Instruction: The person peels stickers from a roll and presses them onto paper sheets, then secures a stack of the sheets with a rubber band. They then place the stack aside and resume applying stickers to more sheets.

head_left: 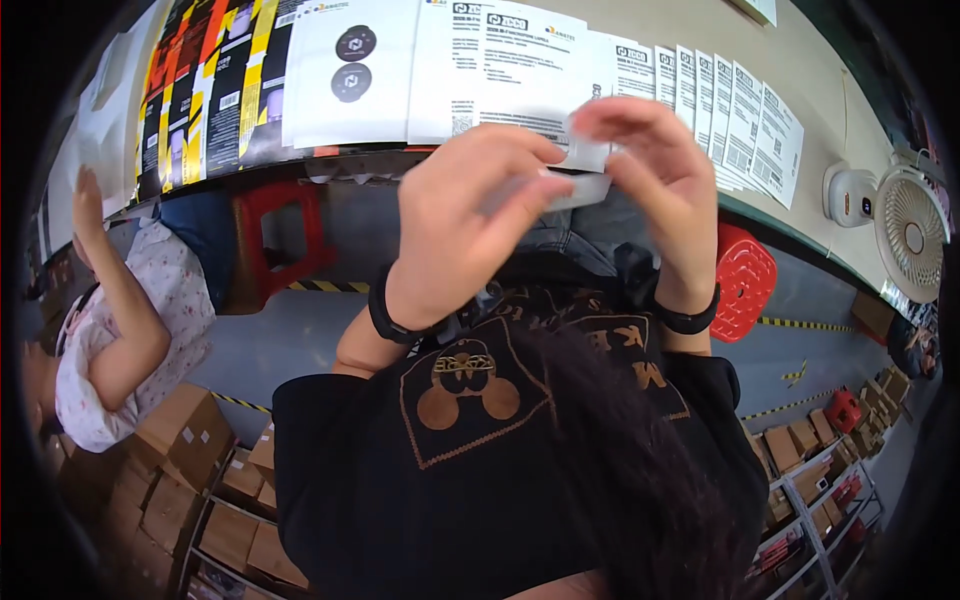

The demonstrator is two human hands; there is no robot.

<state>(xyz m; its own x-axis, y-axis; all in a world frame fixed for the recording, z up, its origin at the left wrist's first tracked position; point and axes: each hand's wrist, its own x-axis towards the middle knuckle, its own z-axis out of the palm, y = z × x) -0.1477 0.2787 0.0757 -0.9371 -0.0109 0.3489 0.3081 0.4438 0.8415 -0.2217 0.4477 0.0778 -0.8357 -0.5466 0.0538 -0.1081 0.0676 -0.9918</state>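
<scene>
My left hand (pixel 465 215) is closed, its thumb and finger pinching a small white roll-like piece (pixel 582 191) in front of the table edge. The right hand (pixel 655 165) curves round the other side of this piece, thumb against it and fingertips blurred. A pale strip or flap (pixel 586 155) shows between the hands; I cannot tell its exact kind. Behind them, printed white sheets (pixel 530 60) lie on the table, some overlapping. To the left is a white sheet with two dark round marks (pixel 315 95).
Flat black, yellow and red printed packaging (pixel 215 100) covers the table's left part. A white fan (pixel 908 232) stands at the right. Red stools (pixel 745 280) are below the table edge. Another person's arm (pixel 125 290) is at the left. Shelves with cartons (pixel 235 530) stand behind.
</scene>
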